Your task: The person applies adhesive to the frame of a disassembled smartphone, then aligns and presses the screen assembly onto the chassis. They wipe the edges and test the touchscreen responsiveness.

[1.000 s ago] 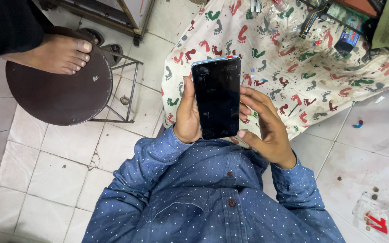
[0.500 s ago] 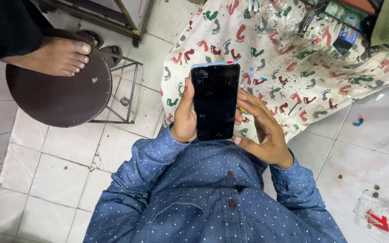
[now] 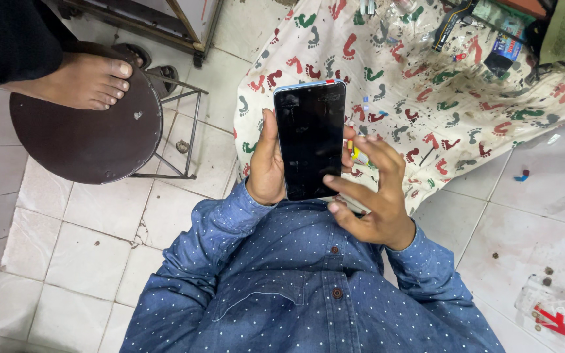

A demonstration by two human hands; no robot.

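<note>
Since half a second ago my right hand (image 3: 375, 196) has loosened from the phone (image 3: 311, 140): its fingers now spread apart, with only the thumb tip meeting the lower right edge. The footprint-patterned cloth (image 3: 420, 85) lies over the tiled floor (image 3: 80, 255) as before, strewn with small tools too cluttered to identify. A bare foot (image 3: 86, 82) rests on the round dark stool (image 3: 89, 134). My left hand (image 3: 268, 163) clamps the dark-screened phone upright above my chest. A clear packet (image 3: 557, 314) is cut off at the lower right.
</note>
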